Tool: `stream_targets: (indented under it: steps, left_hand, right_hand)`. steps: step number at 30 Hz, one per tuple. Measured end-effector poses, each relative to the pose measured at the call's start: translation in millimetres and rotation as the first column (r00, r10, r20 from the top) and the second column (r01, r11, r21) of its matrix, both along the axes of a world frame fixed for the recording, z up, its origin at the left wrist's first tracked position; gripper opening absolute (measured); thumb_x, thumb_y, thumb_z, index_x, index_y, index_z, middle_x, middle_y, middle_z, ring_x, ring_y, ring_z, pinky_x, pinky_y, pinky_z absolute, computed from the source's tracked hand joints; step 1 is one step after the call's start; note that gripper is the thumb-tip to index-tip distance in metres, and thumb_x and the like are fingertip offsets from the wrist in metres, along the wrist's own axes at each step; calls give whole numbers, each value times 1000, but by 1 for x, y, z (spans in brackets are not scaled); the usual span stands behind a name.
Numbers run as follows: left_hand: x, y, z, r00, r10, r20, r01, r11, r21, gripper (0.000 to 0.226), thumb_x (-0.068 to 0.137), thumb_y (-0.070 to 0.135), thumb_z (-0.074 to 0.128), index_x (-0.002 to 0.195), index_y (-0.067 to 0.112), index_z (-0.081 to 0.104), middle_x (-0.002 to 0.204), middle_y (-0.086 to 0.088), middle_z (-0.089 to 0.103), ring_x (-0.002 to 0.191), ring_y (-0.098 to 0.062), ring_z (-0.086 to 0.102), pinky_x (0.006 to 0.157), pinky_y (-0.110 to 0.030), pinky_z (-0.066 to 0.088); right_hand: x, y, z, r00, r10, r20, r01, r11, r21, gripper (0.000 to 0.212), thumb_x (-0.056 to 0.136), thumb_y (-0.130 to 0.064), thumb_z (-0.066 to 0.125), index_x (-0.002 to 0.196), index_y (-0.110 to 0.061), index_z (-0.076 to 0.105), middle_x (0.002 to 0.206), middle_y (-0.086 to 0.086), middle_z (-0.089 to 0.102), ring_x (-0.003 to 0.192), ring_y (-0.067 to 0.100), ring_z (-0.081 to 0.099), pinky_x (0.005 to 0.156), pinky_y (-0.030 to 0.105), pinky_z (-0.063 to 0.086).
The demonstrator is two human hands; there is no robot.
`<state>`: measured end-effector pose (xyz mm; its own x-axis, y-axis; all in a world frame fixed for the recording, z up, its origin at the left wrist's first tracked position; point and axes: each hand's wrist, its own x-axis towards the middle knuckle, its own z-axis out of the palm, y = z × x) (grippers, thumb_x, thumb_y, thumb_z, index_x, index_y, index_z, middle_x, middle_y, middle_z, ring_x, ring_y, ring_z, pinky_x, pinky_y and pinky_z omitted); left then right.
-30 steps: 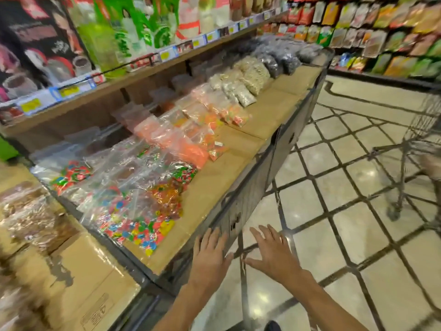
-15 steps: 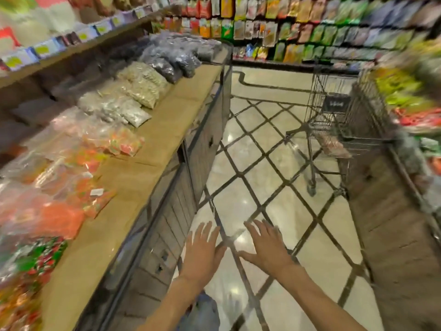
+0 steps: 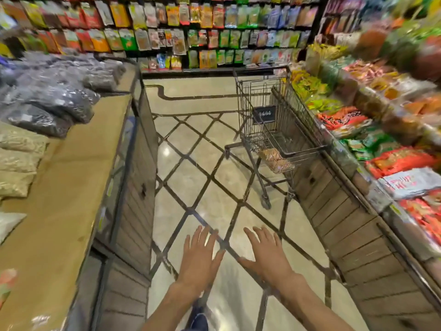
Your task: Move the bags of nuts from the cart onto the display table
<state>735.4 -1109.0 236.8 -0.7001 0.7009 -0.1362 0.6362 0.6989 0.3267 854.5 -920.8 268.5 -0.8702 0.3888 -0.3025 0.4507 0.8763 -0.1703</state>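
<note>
Now both our left hand (image 3: 199,258) and right hand (image 3: 268,256) are spread flat, empty; we should walk to the cart (image 3: 274,130), grip the nut bag (image 3: 274,160) underneath, return to the worktop (image 3: 64,187).

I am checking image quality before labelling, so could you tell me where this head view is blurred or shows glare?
Head view: the shelf goods at upper right are smeared by motion blur; the cart and both hands, left and right, are fairly sharp; the floor shows glare spots; straight edges bow from the wide lens.
</note>
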Motion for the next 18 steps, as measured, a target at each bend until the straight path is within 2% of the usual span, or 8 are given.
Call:
stream_targets:
  steps: [2, 3, 6, 9, 11, 14, 18]
  left_hand:
    - [-39, 29, 9, 998, -54, 36, 53, 999, 9, 89, 92, 72, -4, 165, 30, 25, 174, 1, 19, 162, -23, 13, 131, -48, 9]
    - [-58, 45, 12, 997, -72, 32, 71, 997, 25, 91, 90, 74, -6, 165, 31, 24, 175, 2, 17, 163, -22, 10, 131, -47, 8]
    - [-113, 96, 15, 993, -118, -2, 118, 991, 57, 92, 92, 77, -7, 163, 32, 30, 173, 3, 23, 162, -22, 15, 130, -47, 13]
    - [-161, 154, 19, 986, -163, 45, 162, 986, 27, 66, 106, 63, 22, 165, 33, 25, 174, 4, 18, 163, -21, 9, 131, -46, 8]
    - [-193, 198, 19, 982, -189, 13, 189, 982, 19, 61, 110, 56, 31, 165, 33, 22, 175, 4, 16, 163, -20, 7, 131, -45, 5]
    - [-240, 269, 15, 976, -215, -12, 215, 977, -11, 61, 110, 56, 32, 165, 32, 22, 175, 3, 17, 163, -20, 8, 132, -45, 6]
    - [-293, 363, 14, 967, -255, 22, 256, 967, -21, 64, 109, 59, 29, 166, 33, 19, 175, 2, 15, 163, -20, 5, 132, -47, 8]
  right_hand:
    - [-29, 24, 5, 998, -54, -19, 54, 999, 4, 92, 92, -79, 38, 167, -31, 15, 173, 3, 20, 162, 29, 11, 130, 51, 10]
    - [-43, 36, 7, 996, -86, -29, 86, 996, -3, 91, 94, -77, 42, 167, -31, 15, 173, 3, 20, 162, 29, 12, 130, 51, 11]
    - [-86, 78, 8, 986, -162, -39, 162, 987, -11, 90, 95, -75, 46, 167, -31, 14, 174, 3, 19, 162, 29, 11, 130, 51, 12]
    - [-130, 130, 1, 975, -216, -52, 214, 976, -27, 89, 95, -75, 46, 167, -31, 16, 173, 3, 20, 162, 29, 13, 129, 52, 15]
    - [-161, 171, -8, 964, -256, -75, 252, 966, -53, 89, 95, -74, 48, 166, -31, 17, 172, 3, 23, 161, 29, 15, 130, 52, 16]
    - [-203, 233, -20, 954, -293, -70, 289, 956, -55, 90, 94, -76, 48, 166, -32, 17, 170, 3, 27, 160, 30, 17, 128, 52, 20]
    - [-251, 314, -22, 932, -347, -101, 340, 937, -83, 88, 89, -77, 51, 161, -32, 29, 160, 1, 41, 151, 29, 35, 121, 49, 33]
